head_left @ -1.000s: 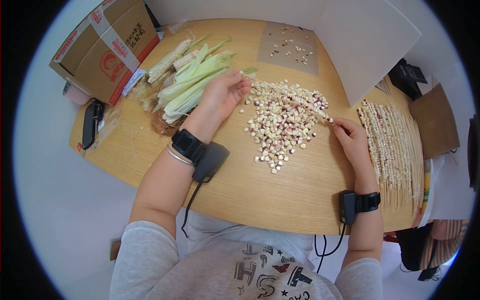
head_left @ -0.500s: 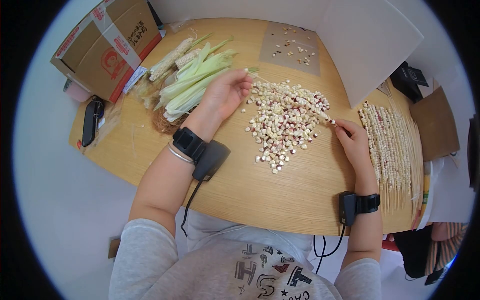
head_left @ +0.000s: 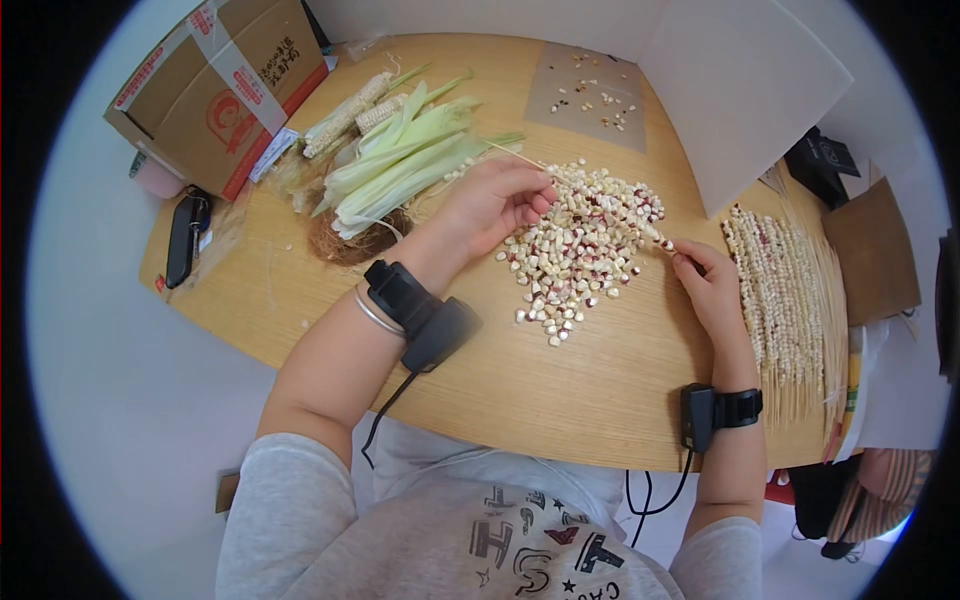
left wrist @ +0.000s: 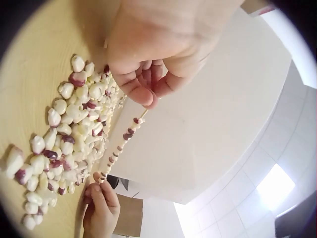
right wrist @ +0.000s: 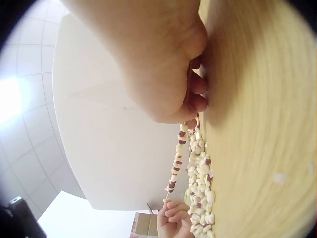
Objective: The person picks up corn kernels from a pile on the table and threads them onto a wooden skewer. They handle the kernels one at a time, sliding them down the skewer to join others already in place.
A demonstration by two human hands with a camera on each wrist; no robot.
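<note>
A thin bamboo skewer [right wrist: 177, 161] strung with white and dark-red corn kernels slants over a loose kernel pile [head_left: 565, 275]. My right hand [head_left: 712, 290] grips its near end, fingers curled. Thumb and fingertips of my left hand [head_left: 495, 205] pinch the skewer just beyond the strung kernels, and its bare tip sticks out past that hand in the head view. In the left wrist view, the row of kernels [left wrist: 121, 146] runs from the left fingertips to the right hand.
Corn husks [head_left: 410, 165] and cobs lie at the left beside a cardboard box [head_left: 215, 110]. Rows of filled skewers [head_left: 770, 300] lie at the right. A white panel [head_left: 740, 90] stands behind, near a grey sheet [head_left: 560, 80] with scattered kernels.
My left hand has moved from the skewer's far tip, where a kernel showed at its fingertips, rightward along the stick to the strung kernels. The right hand has kept its grip and place.
</note>
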